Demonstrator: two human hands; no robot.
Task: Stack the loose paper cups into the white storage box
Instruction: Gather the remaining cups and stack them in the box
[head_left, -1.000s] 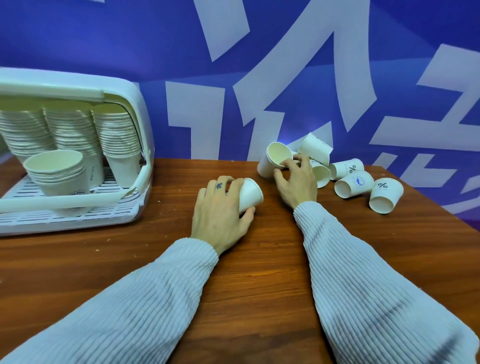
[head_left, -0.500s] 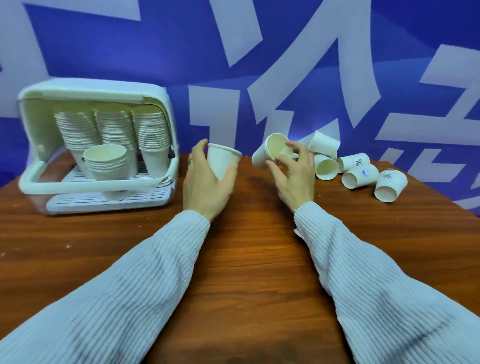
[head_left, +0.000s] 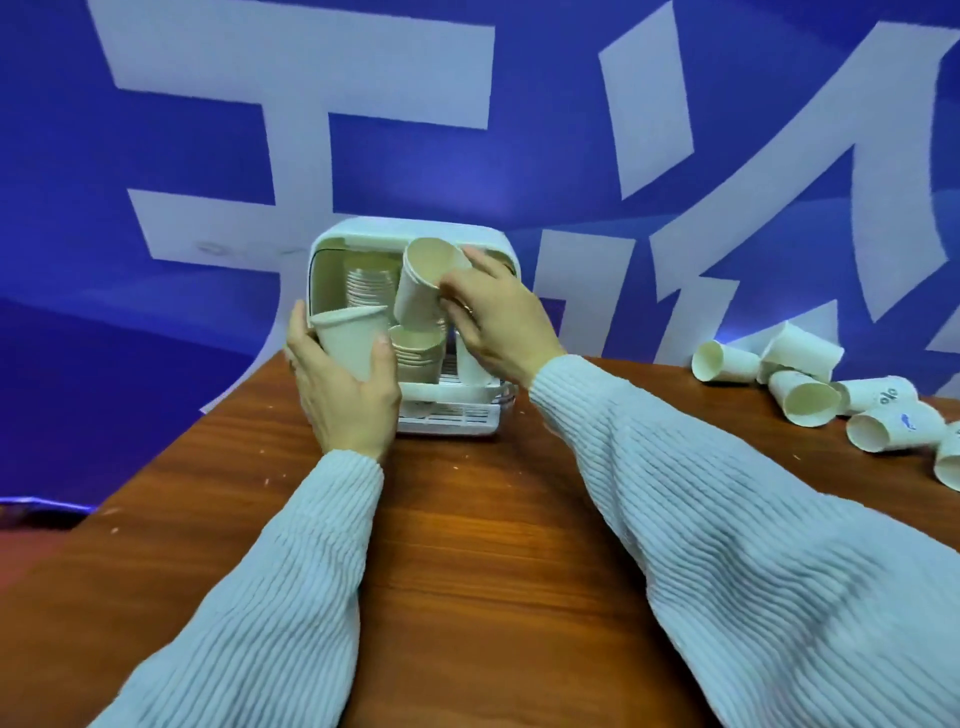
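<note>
Head view, step: both hands are at the open front of the white storage box (head_left: 415, 231), each bringing a cup to the stacks inside
Left grip: left hand (head_left: 345, 395) curled round an upright paper cup (head_left: 349, 340), just in front of the box
Right grip: right hand (head_left: 496, 317) pinching a tilted cup (head_left: 423, 280) by its rim, above the short stack (head_left: 415, 348)
Next move: likely turn the tilted cup upright and seat it in that stack
Around: loose cups (head_left: 810, 387) lie tipped on the table (head_left: 467, 545), well apart to the right
In the way: the box's front rail, low across the opening
</note>
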